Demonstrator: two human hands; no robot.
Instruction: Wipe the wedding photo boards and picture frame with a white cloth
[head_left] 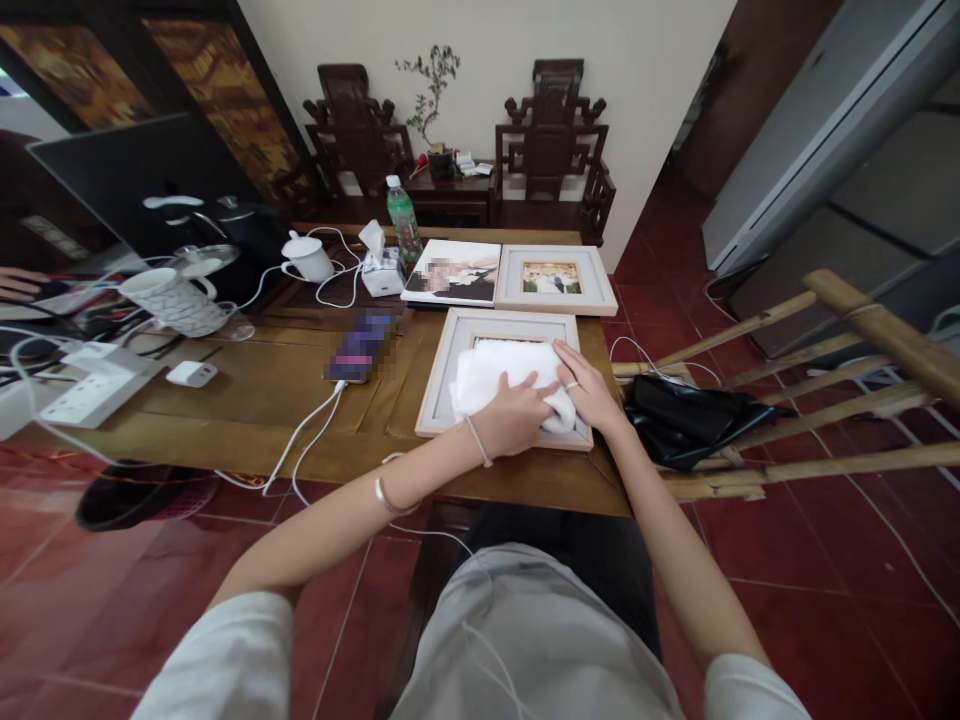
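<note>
A folded white cloth [487, 372] lies over the middle of a light wooden picture frame [437, 385] near the table's front edge. My left hand [517, 412] rests on the cloth with its fingers spread and pointing right. Beside it, my right hand [586, 388] lies along the cloth's right side and the frame's right edge, fingers stretched out. The cloth bunches up between the two hands. Most of the picture inside this frame is hidden. Behind it are a second framed photo [552, 278] and a white-bordered photo panel [454, 272], side by side.
On the wooden table [247, 390] are a phone [361, 345] on a cable, a tissue box [383, 272], a green bottle [403, 220], a lidded cup [308, 257], a mug [174, 300] and a power strip [97, 385]. A bamboo rack [780, 465] stands right. Another person's hand [22, 284] shows far left.
</note>
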